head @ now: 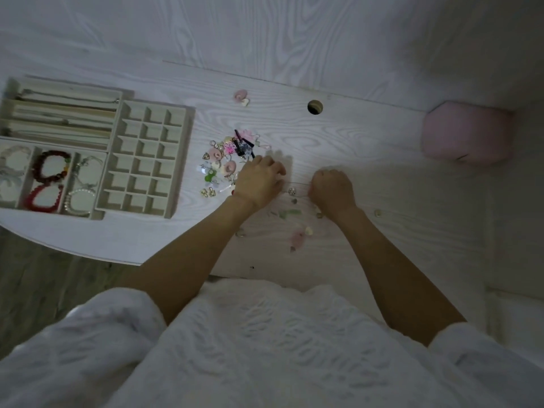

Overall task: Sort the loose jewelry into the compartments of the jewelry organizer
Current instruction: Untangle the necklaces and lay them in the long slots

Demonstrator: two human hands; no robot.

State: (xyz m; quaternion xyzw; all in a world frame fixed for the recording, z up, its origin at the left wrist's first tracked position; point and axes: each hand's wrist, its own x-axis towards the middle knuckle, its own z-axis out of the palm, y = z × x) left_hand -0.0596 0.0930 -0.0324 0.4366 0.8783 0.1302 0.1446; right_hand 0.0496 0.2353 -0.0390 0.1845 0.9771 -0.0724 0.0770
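Fingers of left hand (259, 181) and right hand (332, 188) curl, pinching the ends of a thin wire (295, 184) stretched between them; loose jewelry (225, 160) heaps just left; grid organizer (147, 156) farther left on the table (382, 178).

- I see a white wood-grain table (368, 148) with a round cable hole (315, 107) toward twelve o'clock.
- At nine o'clock sits a small-compartment grid tray (146, 158); touching it farther out, a long-slot tray (61, 113) with thin chains, and below that a wider tray (88, 201) with bead bracelets (48, 181).
- Near the centre I make out a heap of loose jewelry (226, 160), pink, green and gold pieces tangled together.
- A few scattered pieces (290, 213) lie toward five o'clock of the heap.
- A lone pink piece (242, 97) lies at twelve o'clock, apart from the heap.
- At three o'clock rests a pink box (466, 132).
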